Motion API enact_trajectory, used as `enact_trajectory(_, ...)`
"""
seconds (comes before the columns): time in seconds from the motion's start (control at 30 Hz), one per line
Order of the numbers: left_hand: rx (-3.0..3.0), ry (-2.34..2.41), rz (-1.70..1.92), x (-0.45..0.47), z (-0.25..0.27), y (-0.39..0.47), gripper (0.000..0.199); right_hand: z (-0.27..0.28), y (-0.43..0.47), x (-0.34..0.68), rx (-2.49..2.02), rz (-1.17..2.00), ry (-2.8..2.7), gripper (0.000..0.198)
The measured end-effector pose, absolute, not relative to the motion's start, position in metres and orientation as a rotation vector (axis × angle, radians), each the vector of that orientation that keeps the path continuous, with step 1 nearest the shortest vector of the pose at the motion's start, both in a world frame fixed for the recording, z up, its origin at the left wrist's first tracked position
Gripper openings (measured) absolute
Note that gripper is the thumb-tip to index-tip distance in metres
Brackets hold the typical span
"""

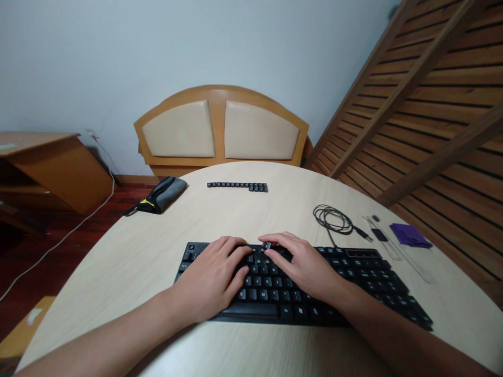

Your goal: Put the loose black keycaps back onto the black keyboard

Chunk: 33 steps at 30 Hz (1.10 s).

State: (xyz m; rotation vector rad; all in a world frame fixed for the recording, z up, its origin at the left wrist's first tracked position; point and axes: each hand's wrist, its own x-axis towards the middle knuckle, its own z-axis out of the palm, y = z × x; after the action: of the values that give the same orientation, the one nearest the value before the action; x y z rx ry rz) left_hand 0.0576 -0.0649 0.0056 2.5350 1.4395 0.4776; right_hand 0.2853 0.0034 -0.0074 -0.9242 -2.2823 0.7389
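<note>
Plain room with a pale wall, and a round light-wood worktop (129, 262) taking up most of the view. Both hands sit on a black keyboard (353, 272) that lies near the front edge, angled a bit so its right end runs toward the person.

The left hand (214, 280) rests palm-down over the left part of the keys, fingers curled loosely and spread, not gripping anything as far as I can see. The right hand (304, 264) is just beside it, fingertips pointing left, and it pinches a small dark keycap (267, 245) between thumb and forefinger right above the upper key rows. The two hands nearly touch at the fingertips.

Further out: a neat row of loose keycaps (238, 186) is lined up toward the far side of the worktop, well apart from the keyboard. A grey pouch (163, 195) with a yellow bit lies at the far left edge. To the right of the keyboard is a coiled black cable (333, 219), then a small clear tool (387, 242) and a purple cloth (409, 235).

Behind the worktop stands a wooden headboard (222, 128) with cream panels, and slatted wood (432, 104) leans on the right.
</note>
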Motion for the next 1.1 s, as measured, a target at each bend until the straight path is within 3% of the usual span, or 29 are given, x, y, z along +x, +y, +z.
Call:
enact_trajectory(0.4,2.534,1.431,0.471,0.0584,0.0071,-0.0641,0.031,-0.0015,0.0030,0.2835,-0.955,0.827,-2.291,0.014)
enact_trajectory(0.6,2.531,1.415,0.476,0.0580,0.0085,-0.0641,0.031,-0.0001,0.0012,0.2798,-1.072,1.027,-2.132,0.021)
enact_trajectory(1.1,2.521,1.410,0.481,0.0581,0.0103,-0.0661,0.030,-0.0055,-0.0010,0.2814,-0.984,0.831,-2.292,0.022)
